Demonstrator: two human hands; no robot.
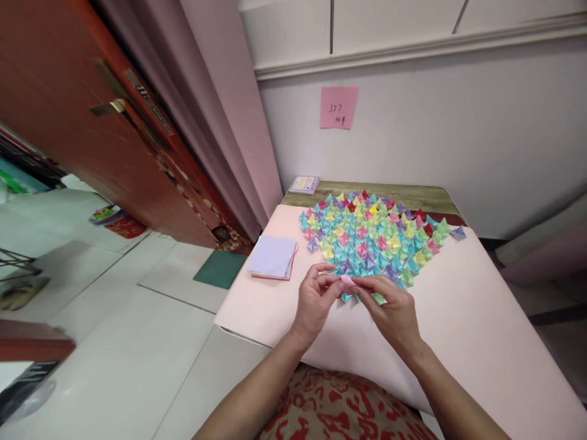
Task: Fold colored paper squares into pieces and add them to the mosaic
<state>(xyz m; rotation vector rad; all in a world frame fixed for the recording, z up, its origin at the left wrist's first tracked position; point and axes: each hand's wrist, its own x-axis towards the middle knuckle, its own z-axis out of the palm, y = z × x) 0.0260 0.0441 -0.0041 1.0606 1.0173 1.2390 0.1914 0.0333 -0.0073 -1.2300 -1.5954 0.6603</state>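
Note:
Between my two hands is a small pink piece of folded paper (348, 282), held above the near edge of the paper pieces. My left hand (316, 299) pinches its left side with thumb and forefinger. On the other side, the fingertips of my right hand (389, 305) close on it. Many small folded paper pieces (362, 232) in blue, green, pink, yellow, purple and red spread over the table just beyond. The fingers hide part of the pink paper, so its exact fold cannot be made out.
A stack of square paper sheets (273, 256), lilac on top, lies at the table's left. Behind it is a small printed packet (304, 184). The pale pink table cover (477, 318) extends right. A pink note (338, 107) sticks to the wall; a red-brown door (92, 110) stands left.

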